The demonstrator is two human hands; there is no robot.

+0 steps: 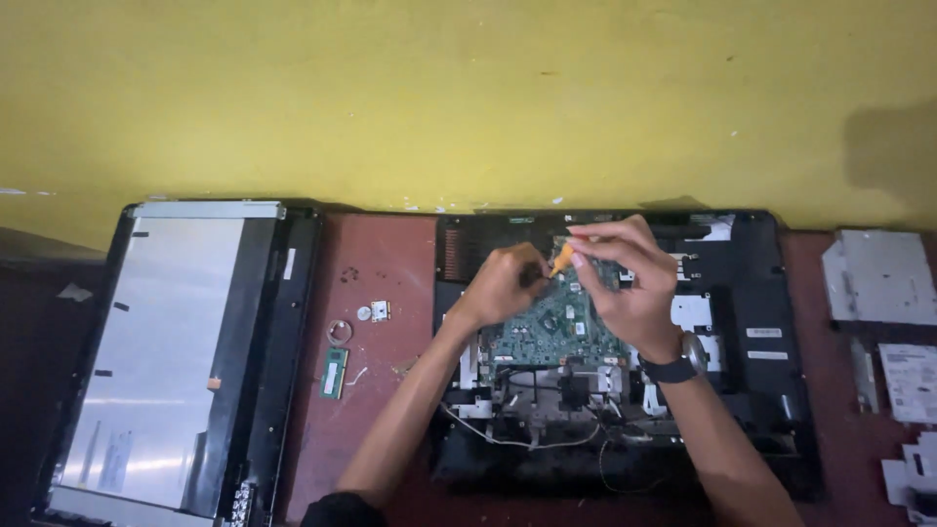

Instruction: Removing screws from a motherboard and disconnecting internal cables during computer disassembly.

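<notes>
On the reddish-brown table (390, 429), pushed up against a yellow wall (468, 88), lies an opened laptop base (761, 390), black, its cover off and its insides bare. A green circuit board (551, 332) sits in the middle of that base, with thin pale cables (508, 439) trailing below it toward the near edge.

Both of the person's hands meet over the far end of the board. The right hand (625, 283), with a dark watch (678, 363) at the wrist, is curled with thumb and fingers pinched around a small orange tool (562, 259), whose tip points down at the board. The left hand (503, 283) is bent closed just beside it, fingertips pressed near the same spot; whether it grips anything I cannot tell, as the fingers hide it.

To the left of the base, well apart from it, a detached screen panel (156, 351) rests flat in its black frame, its back silvery. Between the panel and the base lie a green memory stick (335, 372), a small wire ring (339, 332), a coin cell (364, 313) and a tiny metal bracket (380, 309) just beside it. At the right edge of the table sits a grey drive (878, 278), with other pale parts (908, 381) nearer the person.
</notes>
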